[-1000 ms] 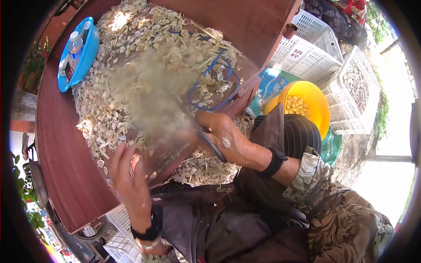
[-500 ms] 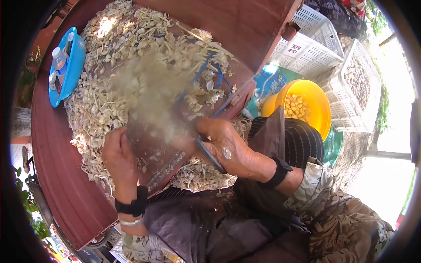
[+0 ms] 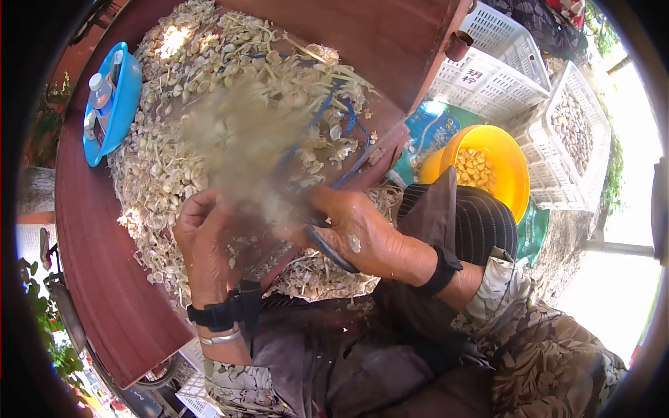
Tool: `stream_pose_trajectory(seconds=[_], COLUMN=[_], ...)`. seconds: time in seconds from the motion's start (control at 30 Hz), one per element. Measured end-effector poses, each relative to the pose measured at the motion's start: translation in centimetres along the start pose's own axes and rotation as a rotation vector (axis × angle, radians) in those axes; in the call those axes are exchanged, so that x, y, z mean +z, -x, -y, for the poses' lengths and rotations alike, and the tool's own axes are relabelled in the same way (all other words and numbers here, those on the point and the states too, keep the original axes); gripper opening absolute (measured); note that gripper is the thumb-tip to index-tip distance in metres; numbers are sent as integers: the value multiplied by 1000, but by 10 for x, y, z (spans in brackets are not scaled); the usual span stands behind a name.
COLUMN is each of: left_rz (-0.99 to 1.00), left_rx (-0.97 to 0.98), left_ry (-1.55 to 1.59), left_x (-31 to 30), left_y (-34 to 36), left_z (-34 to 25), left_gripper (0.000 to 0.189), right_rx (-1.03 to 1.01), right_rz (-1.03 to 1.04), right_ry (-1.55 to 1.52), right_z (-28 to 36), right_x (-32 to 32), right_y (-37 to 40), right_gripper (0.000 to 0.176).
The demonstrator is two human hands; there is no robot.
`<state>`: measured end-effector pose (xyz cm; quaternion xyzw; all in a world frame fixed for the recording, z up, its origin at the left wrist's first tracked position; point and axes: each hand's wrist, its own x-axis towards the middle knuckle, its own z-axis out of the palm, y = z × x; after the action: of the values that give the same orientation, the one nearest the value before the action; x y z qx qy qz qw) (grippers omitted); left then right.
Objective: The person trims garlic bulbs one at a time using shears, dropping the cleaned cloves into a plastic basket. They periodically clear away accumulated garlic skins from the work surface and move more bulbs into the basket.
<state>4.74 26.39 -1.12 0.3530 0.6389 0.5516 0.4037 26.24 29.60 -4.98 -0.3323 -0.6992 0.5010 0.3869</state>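
The left hand (image 3: 205,244) now sits higher and closer to the right hand (image 3: 355,233) than half a second ago. Its black wrist strap has drawn inward from the edge of the reddish-brown wooden worktop (image 3: 97,265). Its fingers are curled against the base of a pale, blurred bundle (image 3: 244,139), possibly dried stalks. The blur hides whether they actually pinch it. The bundle rises between the two hands, over the heap of whitish papery husks and cloves (image 3: 160,174) covering the worktop.

The right hand has barely shifted. Its fingers remain wrapped tightly round a dark curved tool (image 3: 327,249) just under the bundle's base. The round blue plastic bowl (image 3: 118,111) at the far left and the yellow plastic basin of peeled cloves (image 3: 505,164) to the right lie much as before.
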Motion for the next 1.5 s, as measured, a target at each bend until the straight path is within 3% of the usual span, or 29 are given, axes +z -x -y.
stream_pose_trajectory(seconds=[0.07,0.17,0.27,0.37,0.53,0.63,0.67,0.77,0.87,0.97,1.0,1.07,1.2,1.3,1.33,1.5], left_rz=[-2,94,154,133,-7,80,103,4,-7,45,90,127,182,63,152,89], left_rx=[16,42,-14,-70,-217,-137,-93,44,521,629,680,436,8,-263,-307,-93], left_ry=[46,251,517,642,689,272,240,-281,-872,-1167,-1145,-1005,-29,602,614,418], left_x=[1,-1,-7,-9,2,-18,-11,24,14,14,10,0,-3,-6,-10,7], left_y=[11,20,30,38,35,-4,-19,-53,-116,-141,-142,-144,-100,-66,-55,-3], left_z=[0,-2,-6,-8,-22,-5,-7,-15,31,45,46,48,12,2,-2,-18], left_gripper=[23,19,22,21,18,26,19,13,13,16,15,14,19,28,27,31], right_rx=[15,-181,-49,-24,-16,-16,-32,-55,-43,-54,-63,-62,-44,4,9,-36], right_rz=[48,20,108,22,3,-24,-30,-62,-65,-78,-88,-101,-84,-35,-42,44], right_ry=[118,366,283,-67,-66,-99,-136,-221,-258,-271,-276,-240,-192,-199,-217,215], right_z=[8,4,3,-4,0,7,8,7,14,9,6,1,4,2,-3,6], right_x=[-4,2,6,8,0,-6,-9,-11,-16,-15,-14,-12,-14,-11,-5,-13], right_y=[2,7,10,9,5,4,3,1,-1,-3,-3,-2,-3,-2,-2,1], right_gripper=[53,53,52,52,52,51,51,49,46,44,43,44,44,42,43,50])
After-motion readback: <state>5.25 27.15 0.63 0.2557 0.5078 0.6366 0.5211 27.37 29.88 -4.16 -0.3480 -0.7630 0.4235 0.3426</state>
